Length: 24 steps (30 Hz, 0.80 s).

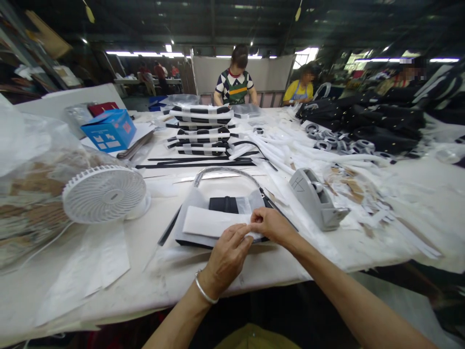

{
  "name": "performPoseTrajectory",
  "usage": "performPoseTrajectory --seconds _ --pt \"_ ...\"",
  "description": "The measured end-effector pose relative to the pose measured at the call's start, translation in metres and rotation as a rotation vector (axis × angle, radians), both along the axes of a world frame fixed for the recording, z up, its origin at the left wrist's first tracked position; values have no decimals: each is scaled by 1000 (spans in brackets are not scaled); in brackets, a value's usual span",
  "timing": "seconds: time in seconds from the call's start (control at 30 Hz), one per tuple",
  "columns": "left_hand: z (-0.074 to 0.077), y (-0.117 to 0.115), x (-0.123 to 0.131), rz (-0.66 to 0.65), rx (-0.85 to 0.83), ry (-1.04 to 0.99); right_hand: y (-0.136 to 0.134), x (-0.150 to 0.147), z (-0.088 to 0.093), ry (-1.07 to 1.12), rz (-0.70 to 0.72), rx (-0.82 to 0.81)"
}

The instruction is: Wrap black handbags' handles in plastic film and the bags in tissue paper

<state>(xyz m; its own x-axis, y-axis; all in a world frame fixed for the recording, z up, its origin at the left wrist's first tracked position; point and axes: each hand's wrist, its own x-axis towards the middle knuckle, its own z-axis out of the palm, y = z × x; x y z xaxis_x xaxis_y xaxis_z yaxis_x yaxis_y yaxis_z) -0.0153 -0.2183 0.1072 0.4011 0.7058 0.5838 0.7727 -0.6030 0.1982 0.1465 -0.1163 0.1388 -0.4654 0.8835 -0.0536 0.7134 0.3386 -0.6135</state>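
A black handbag lies on the table with white sheet material over it and its wrapped handle arching away from me. Across its front is a folded white sheet, and a black clasp piece shows above that. My left hand, with a bangle at the wrist, rests on the sheet's right part, fingers together. Beside it my right hand has its thumb and forefinger pinched at the sheet's right end. The fingertips of both hands nearly meet; what they pinch is too small to make out.
A white fan and a blue box stand left. A grey tape dispenser is right of the bag. Wrapped straps are stacked behind, tape rolls and black bags at the back right. Two people work across the table.
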Motion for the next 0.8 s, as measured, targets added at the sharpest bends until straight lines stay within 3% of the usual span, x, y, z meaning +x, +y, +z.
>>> performPoseTrajectory --seconds 0.1,0.5,0.8 --pt "-2 -2 1 -17 -13 89 3 0 -3 11 -11 -39" --pt "-23 -12 20 190 40 128 6 -7 4 -51 -104 -27" --pt "-19 -18 30 327 15 206 12 -8 -4 -19 -125 -15"
